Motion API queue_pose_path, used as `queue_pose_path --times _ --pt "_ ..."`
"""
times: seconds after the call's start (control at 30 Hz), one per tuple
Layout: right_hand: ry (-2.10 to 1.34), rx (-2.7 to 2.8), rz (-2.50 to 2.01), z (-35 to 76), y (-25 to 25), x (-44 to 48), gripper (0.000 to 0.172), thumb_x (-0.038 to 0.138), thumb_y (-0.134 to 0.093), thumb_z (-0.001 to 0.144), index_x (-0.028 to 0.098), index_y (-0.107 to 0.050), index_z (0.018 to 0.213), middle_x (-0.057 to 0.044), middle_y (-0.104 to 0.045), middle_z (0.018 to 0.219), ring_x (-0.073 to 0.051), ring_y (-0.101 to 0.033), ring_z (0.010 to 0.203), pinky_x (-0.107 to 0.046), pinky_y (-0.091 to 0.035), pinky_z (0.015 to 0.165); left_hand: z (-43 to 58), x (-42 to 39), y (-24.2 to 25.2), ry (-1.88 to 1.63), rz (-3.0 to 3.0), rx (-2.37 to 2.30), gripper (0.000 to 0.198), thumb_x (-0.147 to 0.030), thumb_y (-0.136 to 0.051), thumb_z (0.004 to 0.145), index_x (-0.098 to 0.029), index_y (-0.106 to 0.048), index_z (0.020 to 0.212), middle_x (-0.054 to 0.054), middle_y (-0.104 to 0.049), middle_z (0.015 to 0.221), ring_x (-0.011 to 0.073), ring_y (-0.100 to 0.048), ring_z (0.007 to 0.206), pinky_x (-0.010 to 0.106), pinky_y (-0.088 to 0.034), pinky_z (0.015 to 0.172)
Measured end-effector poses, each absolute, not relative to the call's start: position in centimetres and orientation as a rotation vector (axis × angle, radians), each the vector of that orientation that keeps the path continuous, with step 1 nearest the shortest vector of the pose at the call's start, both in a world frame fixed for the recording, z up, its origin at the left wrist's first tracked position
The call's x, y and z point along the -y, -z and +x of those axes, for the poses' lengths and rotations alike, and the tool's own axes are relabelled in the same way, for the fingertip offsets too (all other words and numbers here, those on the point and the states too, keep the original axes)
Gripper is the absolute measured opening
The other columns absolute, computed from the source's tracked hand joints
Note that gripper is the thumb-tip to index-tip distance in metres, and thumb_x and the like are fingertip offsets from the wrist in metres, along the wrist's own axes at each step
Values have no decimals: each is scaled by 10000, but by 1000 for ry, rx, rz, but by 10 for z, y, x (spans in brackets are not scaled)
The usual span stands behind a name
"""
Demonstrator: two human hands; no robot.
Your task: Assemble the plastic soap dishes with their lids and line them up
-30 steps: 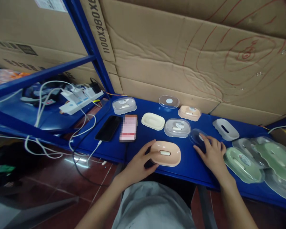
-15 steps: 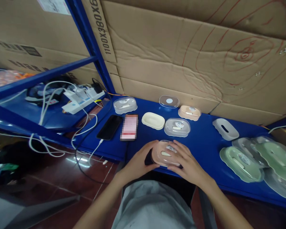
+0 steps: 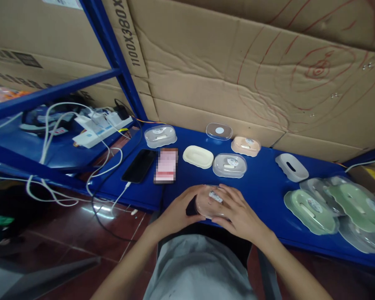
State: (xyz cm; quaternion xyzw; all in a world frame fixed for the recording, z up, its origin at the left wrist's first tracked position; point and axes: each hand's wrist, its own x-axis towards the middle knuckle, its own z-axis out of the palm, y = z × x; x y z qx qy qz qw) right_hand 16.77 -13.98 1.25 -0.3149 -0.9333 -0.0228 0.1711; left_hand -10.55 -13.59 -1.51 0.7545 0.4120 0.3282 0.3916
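Note:
A pink soap box (image 3: pixel 208 206) with a clear lid and a printed sticker is between my two hands at the table's front edge. My left hand (image 3: pixel 183 208) grips its left end, thumb at the near side. Over the lid and right end lies my right hand (image 3: pixel 234 208), its fingers covering much of the top. Just beyond stand a grey soap box with a clear lid (image 3: pixel 230 166) and an open cream soap dish (image 3: pixel 198 157). Farther back are a clear lid (image 3: pixel 219 131) with a round white sticker and another pink soap box (image 3: pixel 246 146).
Green lidded soap boxes (image 3: pixel 311 211) and clear lids crowd the right end, near a white slotted tray (image 3: pixel 291 167). On the left lie a black phone (image 3: pixel 139 166), a lit phone (image 3: pixel 166 166) and another lidded box (image 3: pixel 160 136). A power strip (image 3: pixel 101 131) trails cables. Cardboard (image 3: pixel 200 62) backs the table.
My right hand has slid left over the lid. The sticker sits at a different angle, and the pale piece seen under the lid is now hidden. The view has shifted slightly.

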Motion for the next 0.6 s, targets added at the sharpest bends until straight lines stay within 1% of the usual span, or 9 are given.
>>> queue_pose_path --times 0.07,0.13,0.2,0.3,0.37,0.47,0.6 --pt "142 2614 -875 166 -6 142 492 451 -615 1055 245 -610 1502 -112 -537 1624 -380 -411 1553 -642 -478 1182 -106 136 14 -830 1919 -1050 809 -391 -879 873 -317 -484 1576 109 -533 1624 344 -504 1513 598 -393 1279" --pt "189 2593 -879 167 1 146 472 444 -630 1048 244 -631 1475 -114 -522 1636 -392 -382 1570 -668 -458 1191 -106 137 13 -821 1926 -1041 770 -370 -847 904 -322 -486 1582 108 -507 1644 338 -484 1530 589 -390 1281" --pt "155 2582 -916 172 4 150 502 432 -636 1046 247 -596 1512 -118 -484 1665 -379 -354 1590 -648 -475 1186 -105 137 12 -799 1936 -1019 749 -358 -818 929 -341 -477 1596 101 -488 1660 330 -470 1541 579 -391 1281" --pt "56 2577 -961 179 -1 155 566 404 -625 1054 271 -509 1592 -112 -440 1696 -344 -342 1604 -583 -517 1169 -105 138 11 -786 1944 -994 754 -384 -820 929 -370 -474 1599 86 -491 1659 326 -470 1541 580 -390 1280" --pt "38 2613 -946 178 -8 157 580 396 -617 1056 295 -485 1611 -92 -430 1704 -346 -319 1615 -605 -487 1196 -104 138 11 -784 1941 -991 762 -394 -834 917 -370 -479 1591 82 -505 1652 328 -481 1533 585 -384 1282" --pt "41 2651 -893 171 -14 155 576 388 -602 1059 314 -478 1616 -69 -419 1714 -350 -283 1630 -639 -438 1225 -103 138 10 -788 1923 -999 770 -387 -849 902 -352 -489 1581 89 -526 1633 331 -496 1520 584 -390 1279" --pt "33 2589 -851 167 -12 148 533 391 -599 1057 283 -531 1575 -82 -437 1702 -344 -314 1616 -624 -450 1215 -101 137 6 -818 1925 -988 783 -385 -861 895 -343 -486 1581 93 -541 1614 325 -498 1514 572 -395 1280"
